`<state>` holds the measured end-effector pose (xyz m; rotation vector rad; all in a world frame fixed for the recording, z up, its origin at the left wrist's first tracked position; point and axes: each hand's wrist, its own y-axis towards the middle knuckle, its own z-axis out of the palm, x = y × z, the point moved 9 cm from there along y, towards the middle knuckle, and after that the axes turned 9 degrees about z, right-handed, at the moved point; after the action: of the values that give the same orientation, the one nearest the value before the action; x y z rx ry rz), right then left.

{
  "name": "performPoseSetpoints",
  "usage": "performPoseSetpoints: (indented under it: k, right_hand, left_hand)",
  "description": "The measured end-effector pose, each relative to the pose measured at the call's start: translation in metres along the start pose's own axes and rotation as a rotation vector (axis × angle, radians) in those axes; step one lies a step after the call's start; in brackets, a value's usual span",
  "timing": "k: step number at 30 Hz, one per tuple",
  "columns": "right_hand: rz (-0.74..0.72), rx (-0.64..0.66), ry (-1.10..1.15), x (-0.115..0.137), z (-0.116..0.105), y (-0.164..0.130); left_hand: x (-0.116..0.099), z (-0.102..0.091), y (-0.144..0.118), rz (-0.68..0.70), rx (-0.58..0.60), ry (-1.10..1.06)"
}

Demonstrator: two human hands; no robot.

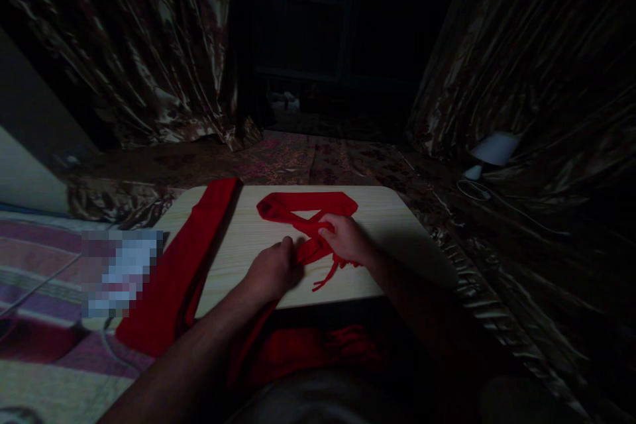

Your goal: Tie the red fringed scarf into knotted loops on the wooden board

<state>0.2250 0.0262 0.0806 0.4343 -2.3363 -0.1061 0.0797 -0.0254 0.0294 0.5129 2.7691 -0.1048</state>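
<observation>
A red fringed scarf [313, 201] lies in a flattened loop on a pale wood-grain table [392, 218], its strands crossing at the near side. My right hand [346, 238] is closed around the crossing, thumb on top, with fringe hanging below the fingers. Close by on the left, my left hand [271, 269] is closed on a lower strand of the scarf. Its fingertips are partly hidden. Another length of red cloth [169, 278] runs along the table's left side. More red fringed cloth [298, 348] lies in the dark below the near edge; whether these pieces join, I cannot tell.
Patterned curtains [173, 59] hang on both sides of a dark window. A small white lamp [497, 148] with a cord stands at the right. Striped bedding [40, 245] and a blurred-out object [124, 271] are at the left, with a pale cable nearby.
</observation>
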Motion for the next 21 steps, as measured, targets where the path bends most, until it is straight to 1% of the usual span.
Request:
performPoseSetpoints:
  k: [3,5,7,10,11,12,14,16,19,21]
  right_hand:
    - [0.000,0.014,-0.025,-0.001,0.002,0.000]
    - [-0.004,0.030,-0.050,0.001,0.003,-0.002]
    - [-0.010,0.041,-0.092,0.005,0.003,-0.004]
    - [-0.037,0.006,-0.160,0.013,-0.002,-0.007]
    - [-0.046,-0.018,-0.186,0.016,-0.005,-0.008]
    - [-0.051,-0.040,-0.212,0.018,-0.007,-0.008]
    - [-0.055,-0.063,-0.265,0.019,-0.009,-0.009]
    - [-0.051,-0.049,-0.316,0.018,-0.006,-0.010]
    - [-0.028,0.009,-0.409,0.013,0.006,-0.012]
    - [-0.033,0.038,-0.483,0.013,0.014,-0.014]
  left_hand:
    - [-0.004,0.000,-0.004,0.063,0.042,-0.006]
    - [-0.007,-0.003,-0.008,0.110,0.056,0.048]
    - [-0.009,-0.011,-0.011,0.128,-0.010,0.154]
    - [-0.014,-0.024,-0.016,0.170,-0.182,0.305]
    - [-0.015,-0.025,-0.017,0.190,-0.216,0.331]
    - [-0.015,-0.024,-0.018,0.206,-0.224,0.336]
    - [-0.010,-0.020,-0.017,0.210,-0.195,0.265]
    - [-0.004,-0.015,-0.014,0.197,-0.133,0.101]
    - [0.002,-0.013,-0.002,0.159,-0.070,-0.154]
    - [0.004,-0.011,0.012,0.125,-0.040,-0.201]
